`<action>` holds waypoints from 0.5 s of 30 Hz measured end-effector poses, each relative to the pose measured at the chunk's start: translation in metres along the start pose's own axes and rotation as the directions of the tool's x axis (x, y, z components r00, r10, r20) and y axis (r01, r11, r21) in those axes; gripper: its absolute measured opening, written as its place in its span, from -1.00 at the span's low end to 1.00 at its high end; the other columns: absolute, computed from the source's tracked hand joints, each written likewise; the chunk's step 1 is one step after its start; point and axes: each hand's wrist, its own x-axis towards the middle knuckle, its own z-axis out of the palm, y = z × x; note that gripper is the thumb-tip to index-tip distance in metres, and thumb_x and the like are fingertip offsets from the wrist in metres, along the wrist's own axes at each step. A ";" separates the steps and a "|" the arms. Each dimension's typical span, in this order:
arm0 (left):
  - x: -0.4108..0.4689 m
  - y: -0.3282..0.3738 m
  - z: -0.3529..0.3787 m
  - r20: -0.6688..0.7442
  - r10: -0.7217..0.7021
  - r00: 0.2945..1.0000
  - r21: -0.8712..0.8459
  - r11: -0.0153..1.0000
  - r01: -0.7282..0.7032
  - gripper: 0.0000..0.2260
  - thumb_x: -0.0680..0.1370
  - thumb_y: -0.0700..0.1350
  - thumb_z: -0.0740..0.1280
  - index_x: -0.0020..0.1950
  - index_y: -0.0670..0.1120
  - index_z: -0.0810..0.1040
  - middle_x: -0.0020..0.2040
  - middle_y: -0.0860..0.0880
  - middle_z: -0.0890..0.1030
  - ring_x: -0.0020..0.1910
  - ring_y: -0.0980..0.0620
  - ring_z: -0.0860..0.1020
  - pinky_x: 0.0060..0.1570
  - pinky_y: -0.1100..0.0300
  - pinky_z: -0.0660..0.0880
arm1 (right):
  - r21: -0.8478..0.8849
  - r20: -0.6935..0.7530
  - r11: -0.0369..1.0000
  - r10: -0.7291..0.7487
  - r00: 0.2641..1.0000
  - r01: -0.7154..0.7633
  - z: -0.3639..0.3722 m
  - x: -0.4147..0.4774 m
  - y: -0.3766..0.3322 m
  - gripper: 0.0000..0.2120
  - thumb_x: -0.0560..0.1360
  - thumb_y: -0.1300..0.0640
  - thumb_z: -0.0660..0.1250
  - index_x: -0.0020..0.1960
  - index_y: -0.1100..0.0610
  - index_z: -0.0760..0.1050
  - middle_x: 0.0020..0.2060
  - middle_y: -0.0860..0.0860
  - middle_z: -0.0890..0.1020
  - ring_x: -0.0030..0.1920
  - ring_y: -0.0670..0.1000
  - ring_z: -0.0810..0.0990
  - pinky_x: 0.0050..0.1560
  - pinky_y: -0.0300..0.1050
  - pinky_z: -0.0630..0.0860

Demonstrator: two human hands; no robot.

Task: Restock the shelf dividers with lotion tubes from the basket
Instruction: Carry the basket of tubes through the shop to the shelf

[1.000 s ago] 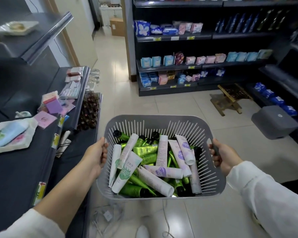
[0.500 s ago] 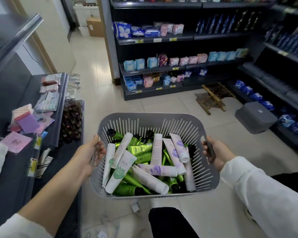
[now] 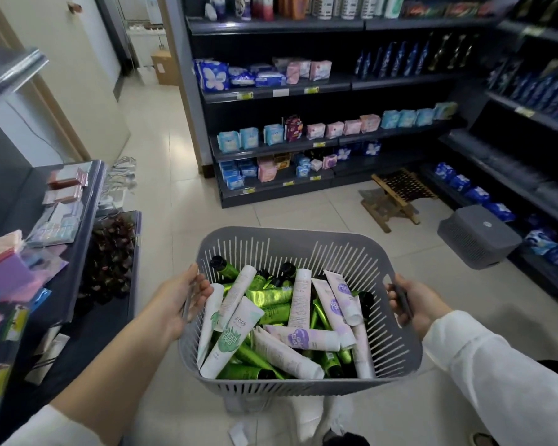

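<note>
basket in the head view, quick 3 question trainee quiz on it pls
1. True or false: the left hand and the right hand each hold a side handle of the basket.
2. The tubes in the basket are: A) white and green B) red and blue C) all black.
3. Fill in: the wooden stool stands on the ____.
Key: 1 true; 2 A; 3 floor.
</note>
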 end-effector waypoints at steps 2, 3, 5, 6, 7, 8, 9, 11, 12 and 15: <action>0.020 0.004 0.033 -0.002 -0.012 1.000 0.005 1.000 0.012 -0.76 0.58 0.00 0.25 -0.20 -0.13 0.49 -0.53 0.02 0.56 -0.56 0.16 0.55 -0.61 0.37 0.44 | 0.011 0.003 1.000 0.023 1.000 -0.023 -0.013 0.026 -0.021 -0.63 0.59 -0.10 0.11 -0.30 0.08 0.39 -0.66 -0.10 0.41 -0.69 -0.14 0.36 -0.65 -0.43 0.11; 0.030 0.007 0.051 -0.005 -0.024 1.000 0.009 1.000 0.024 -0.75 0.58 0.00 0.25 -0.21 -0.13 0.48 -0.53 0.02 0.56 -0.56 0.16 0.55 -0.62 0.38 0.44 | 0.016 0.002 0.999 0.032 0.999 -0.032 -0.019 0.040 -0.033 -0.63 0.59 -0.10 0.11 -0.30 0.08 0.39 -0.66 -0.09 0.41 -0.70 -0.14 0.36 -0.65 -0.43 0.11; 0.050 0.011 0.089 -0.008 -0.046 0.999 0.021 0.999 0.046 -0.75 0.59 0.00 0.23 -0.22 -0.11 0.48 -0.54 0.03 0.55 -0.57 0.17 0.54 -0.63 0.39 0.42 | 0.019 -0.004 0.999 0.041 0.999 -0.041 -0.033 0.069 -0.054 -0.62 0.58 -0.09 0.12 -0.31 0.08 0.39 -0.65 -0.09 0.41 -0.69 -0.14 0.35 -0.66 -0.43 0.13; 0.062 0.012 0.108 -0.019 -0.061 0.998 0.012 0.998 0.061 -0.74 0.59 0.01 0.22 -0.22 -0.11 0.47 -0.55 0.03 0.55 -0.58 0.17 0.53 -0.63 0.40 0.41 | 0.014 -0.004 0.999 0.051 0.999 -0.051 -0.041 0.083 -0.066 -0.62 0.58 -0.10 0.11 -0.31 0.08 0.40 -0.65 -0.09 0.41 -0.69 -0.14 0.35 -0.66 -0.42 0.14; 0.073 0.014 0.131 -0.020 -0.079 0.997 0.015 0.997 0.079 -0.73 0.59 0.01 0.21 -0.22 -0.11 0.46 -0.55 0.03 0.54 -0.59 0.17 0.53 -0.63 0.40 0.41 | 0.012 -0.006 0.998 0.062 0.998 -0.062 -0.050 0.095 -0.082 -0.62 0.59 -0.11 0.11 -0.31 0.07 0.40 -0.65 -0.09 0.41 -0.69 -0.14 0.35 -0.67 -0.41 0.14; 0.083 0.017 0.155 -0.006 -0.093 0.996 0.007 0.996 0.093 -0.72 0.60 0.00 0.20 -0.23 -0.12 0.45 -0.56 0.02 0.53 -0.61 0.16 0.51 -0.63 0.40 0.41 | 0.025 -0.027 0.998 0.061 0.998 -0.060 -0.057 0.105 -0.100 -0.62 0.59 -0.11 0.11 -0.30 0.07 0.40 -0.65 -0.09 0.41 -0.69 -0.14 0.34 -0.67 -0.41 0.15; 0.087 0.019 0.176 0.000 -0.097 0.995 0.016 0.995 0.097 -0.70 0.61 0.00 0.18 -0.25 -0.13 0.43 -0.57 0.02 0.51 -0.62 0.16 0.50 -0.64 0.40 0.40 | 0.031 -0.033 0.998 0.062 0.998 -0.061 -0.064 0.117 -0.114 -0.62 0.59 -0.10 0.10 -0.30 0.08 0.40 -0.65 -0.09 0.40 -0.70 -0.14 0.34 -0.68 -0.41 0.15; 0.123 0.023 0.267 0.023 -0.130 0.991 0.047 0.991 0.129 -0.68 0.63 -0.01 0.15 -0.28 -0.13 0.39 -0.58 0.01 0.48 -0.62 0.14 0.48 -0.64 0.42 0.38 | 0.042 -0.066 0.998 0.043 0.997 -0.040 -0.108 0.171 -0.174 -0.62 0.59 -0.08 0.10 -0.30 0.09 0.40 -0.67 -0.08 0.39 -0.71 -0.14 0.33 -0.69 -0.41 0.17; 0.123 0.027 0.282 0.019 -0.133 0.991 0.046 0.990 0.132 -0.67 0.63 -0.01 0.14 -0.29 -0.13 0.39 -0.55 0.00 0.48 -0.59 0.13 0.48 -0.63 0.42 0.38 | 0.056 -0.074 0.997 0.048 0.996 -0.043 -0.116 0.181 -0.184 -0.62 0.59 -0.09 0.10 -0.30 0.09 0.40 -0.66 -0.09 0.38 -0.71 -0.14 0.33 -0.69 -0.41 0.17; 0.131 0.033 0.302 0.040 -0.093 0.995 0.057 0.994 0.091 -0.67 0.64 -0.01 0.12 -0.29 -0.11 0.37 -0.48 0.00 0.43 -0.50 0.12 0.44 -0.64 0.44 0.34 | 0.014 -0.060 0.999 0.037 0.998 -0.037 -0.125 0.190 -0.200 -0.62 0.58 -0.11 0.08 -0.30 0.07 0.40 -0.65 -0.10 0.38 -0.70 -0.15 0.33 -0.67 -0.39 0.12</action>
